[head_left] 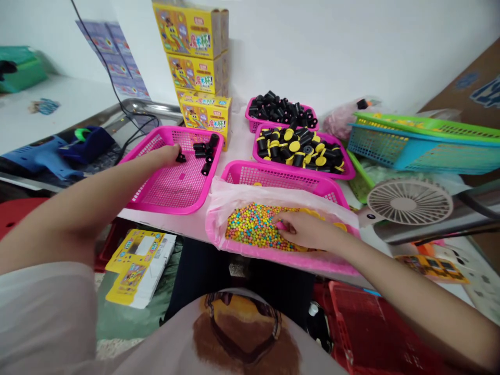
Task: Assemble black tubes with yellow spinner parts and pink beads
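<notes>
The left hand (169, 154) reaches into the near-left pink basket (156, 195), its fingers curled onto a small black cap (180, 157); whether they truly pinch it cannot be told, since the fingertips hide behind the knuckles. A few more loose black caps (205, 152) lie at that basket's far end. The right hand (302, 229) rests in the colourful candy beads (255, 225), which fill a plastic-lined pink basket (250, 249) at the near edge of the tabletop (240, 146). Its fingers are bent down into the beads, and what they hold, if anything, is buried. Farther off, a basket of black-and-yellow caps (302, 147) sits in front of a basket of all-black caps (279, 108). The stacked yellow boxes (197, 70) at the far left carry printed characters too blurred to read. A white fan (410, 202) lies to the right, partly cut off by a grey bar.
</notes>
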The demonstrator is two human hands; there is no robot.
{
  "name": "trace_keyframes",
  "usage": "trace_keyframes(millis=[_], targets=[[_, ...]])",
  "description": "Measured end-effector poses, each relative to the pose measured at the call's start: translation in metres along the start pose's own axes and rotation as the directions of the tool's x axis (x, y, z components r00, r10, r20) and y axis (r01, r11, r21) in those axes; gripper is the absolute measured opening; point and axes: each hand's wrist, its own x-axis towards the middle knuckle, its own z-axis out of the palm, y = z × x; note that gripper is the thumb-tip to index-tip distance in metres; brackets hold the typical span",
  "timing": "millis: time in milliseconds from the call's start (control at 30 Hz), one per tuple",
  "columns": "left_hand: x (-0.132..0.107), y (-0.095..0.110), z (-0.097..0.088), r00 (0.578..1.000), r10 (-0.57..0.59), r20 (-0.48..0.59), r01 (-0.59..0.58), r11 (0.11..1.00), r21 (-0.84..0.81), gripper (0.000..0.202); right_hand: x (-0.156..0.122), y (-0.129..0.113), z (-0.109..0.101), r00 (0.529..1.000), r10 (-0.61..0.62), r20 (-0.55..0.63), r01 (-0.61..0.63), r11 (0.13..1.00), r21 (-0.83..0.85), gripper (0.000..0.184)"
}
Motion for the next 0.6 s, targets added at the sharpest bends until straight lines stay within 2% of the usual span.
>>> trace_keyframes(millis=[100,167,233,300,333,400,467,533,600], targets=[[-0.014,0.015,-0.009,1.000,0.024,-0.017,-0.024,1.000,0.001,0.025,-0.002,0.001,-0.003,0.994,0.063,-0.085,-0.068,0.996,-0.053,0.034],[-0.035,0.036,-0.018,0.999,0.045,-0.029,-0.045,0.999,0.002,0.023,-0.001,0.001,-0.005,0.993,0.051,-0.110,-0.064,0.991,-0.117,0.025],[-0.068,0.065,-0.028,0.995,0.094,-0.040,-0.094,0.996,-0.009,0.027,0.002,0.000,-0.006,0.995,0.019,-0.100,-0.039,0.979,-0.198,0.015],[-0.105,0.100,-0.032,0.975,0.145,-0.171,-0.151,0.988,-0.022,0.031,0.008,-0.004,-0.003,0.996,-0.011,-0.084,-0.011,0.966,-0.260,0.016],[-0.124,0.118,-0.030,0.962,0.183,-0.203,-0.200,0.977,-0.067,0.031,0.011,-0.007,0.000,0.997,-0.029,-0.073,0.008,0.961,-0.275,0.018],[-0.155,0.151,-0.017,0.949,0.254,-0.187,-0.295,0.926,-0.237,0.031,0.019,-0.012,0.007,0.997,-0.071,-0.042,0.057,0.964,-0.259,0.026],[-0.174,0.178,0.006,0.931,0.329,-0.158,-0.365,0.835,-0.413,0.029,0.027,-0.016,0.014,0.993,-0.115,-0.013,0.109,0.969,-0.224,0.033],[-0.182,0.195,0.033,0.934,0.337,-0.115,-0.343,0.765,-0.545,0.034,0.034,-0.017,0.019,0.989,-0.149,0.000,0.147,0.972,-0.183,0.039],[-0.182,0.203,0.053,0.942,0.326,-0.084,-0.302,0.706,-0.641,0.033,0.038,-0.015,0.022,0.979,-0.205,-0.015,0.202,0.975,-0.094,0.044]])
